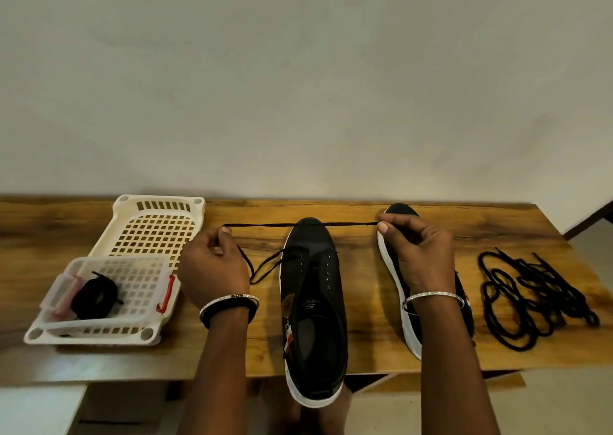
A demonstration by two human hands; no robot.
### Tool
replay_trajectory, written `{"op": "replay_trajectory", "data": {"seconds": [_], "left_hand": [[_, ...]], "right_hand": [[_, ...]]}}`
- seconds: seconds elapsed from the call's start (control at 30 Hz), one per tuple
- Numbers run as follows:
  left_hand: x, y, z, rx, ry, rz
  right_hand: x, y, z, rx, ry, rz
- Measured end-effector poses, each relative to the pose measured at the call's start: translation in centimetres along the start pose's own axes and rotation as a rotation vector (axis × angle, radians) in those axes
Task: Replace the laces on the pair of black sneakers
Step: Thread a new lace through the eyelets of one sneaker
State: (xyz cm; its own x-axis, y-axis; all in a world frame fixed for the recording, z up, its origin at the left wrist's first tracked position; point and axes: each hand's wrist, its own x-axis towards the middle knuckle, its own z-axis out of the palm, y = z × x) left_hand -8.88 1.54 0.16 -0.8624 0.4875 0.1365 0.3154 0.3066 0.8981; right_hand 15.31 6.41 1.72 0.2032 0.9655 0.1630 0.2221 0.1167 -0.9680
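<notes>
Black lace (298,225) is stretched taut between the two hands. The left hand (215,268) pinches it in its fingers (226,231), and the fingers (383,227) of the right hand (418,255) are clamped on the other end. Midway between the two sets of fingers, the span crosses the toe of a black sneaker (315,302). This sneaker stands on the wooden bench (365,302) with its heel past the near edge. Below the left fingers the lace loops down, then runs right to the front eyelets.

The second sneaker (406,315) lies beneath the right hand, tipped with its white sole showing and its toe just beyond the fingers. Well right of them sits a heap of loose laces (530,298). Left of the left fingers is a white basket (156,225) holding a clear box (132,268) with a coiled lace (94,297).
</notes>
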Motion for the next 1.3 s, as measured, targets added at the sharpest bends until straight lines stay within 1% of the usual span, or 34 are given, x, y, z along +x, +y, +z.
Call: {"op": "replay_trajectory", "data": {"seconds": [0.07,0.1,0.2,0.27,0.33,0.4,0.53,0.63,0.7,0.83,0.87,0.93,1.03,1.1,1.17,1.23,1.3], "left_hand": [[0.2,-0.5,0.4,0.038,-0.122,0.061],[0.2,-0.6,0.6,0.051,-0.193,0.119],[-0.5,0.3,0.9,-0.002,-0.382,0.378],[-1.4,1.2,1.2,-0.091,-0.524,0.485],[-2.3,1.7,1.6,-0.125,-0.663,0.521],[-2.9,1.9,2.0,-0.171,-0.742,0.491],[-3.0,2.1,2.0,-0.188,-0.77,0.428],[-2.7,1.8,2.1,-0.157,-0.712,0.409],[-2.6,1.6,2.1,-0.135,-0.627,0.409],[-2.0,1.4,1.8,-0.139,-0.351,0.382],[-1.8,1.3,1.8,-0.141,-0.321,0.374],[-1.6,1.2,1.7,-0.152,-0.358,0.381],[-2.1,1.6,1.7,-0.183,-0.526,0.404],[-2.6,1.9,1.8,-0.227,-0.658,0.385],[-3.1,2.0,2.1,-0.236,-0.751,0.38],[-3.4,1.9,2.4,-0.212,-0.762,0.394],[-3.5,1.7,2.7,-0.213,-0.722,0.364]], "right_hand": [[0.0,0.0,0.2,-0.007,0.003,-0.004],[0.0,-0.1,0.4,-0.012,-0.028,-0.015],[-0.3,-0.9,1.7,-0.027,-0.181,-0.069],[-0.7,-1.6,2.8,-0.049,-0.282,-0.103],[-1.1,-2.1,4.0,-0.032,-0.345,-0.099],[-1.3,-2.2,4.7,-0.006,-0.362,-0.075],[-1.4,-2.0,4.8,-0.055,-0.39,-0.104],[-1.3,-1.7,4.4,-0.118,-0.384,-0.127],[-1.2,-1.5,4.2,-0.14,-0.351,-0.126],[-0.9,-1.1,3.6,-0.138,-0.264,-0.077],[-0.9,-1.1,3.5,-0.125,-0.25,-0.064],[-0.9,-1.1,3.4,-0.085,-0.232,-0.044],[-1.1,-1.5,4.0,-0.088,-0.247,-0.074],[-1.3,-1.8,4.6,-0.117,-0.283,-0.111],[-1.5,-2.0,5.0,-0.136,-0.319,-0.143],[-1.6,-1.9,5.1,-0.124,-0.337,-0.142],[-1.6,-1.9,5.1,-0.112,-0.34,-0.113]]}}
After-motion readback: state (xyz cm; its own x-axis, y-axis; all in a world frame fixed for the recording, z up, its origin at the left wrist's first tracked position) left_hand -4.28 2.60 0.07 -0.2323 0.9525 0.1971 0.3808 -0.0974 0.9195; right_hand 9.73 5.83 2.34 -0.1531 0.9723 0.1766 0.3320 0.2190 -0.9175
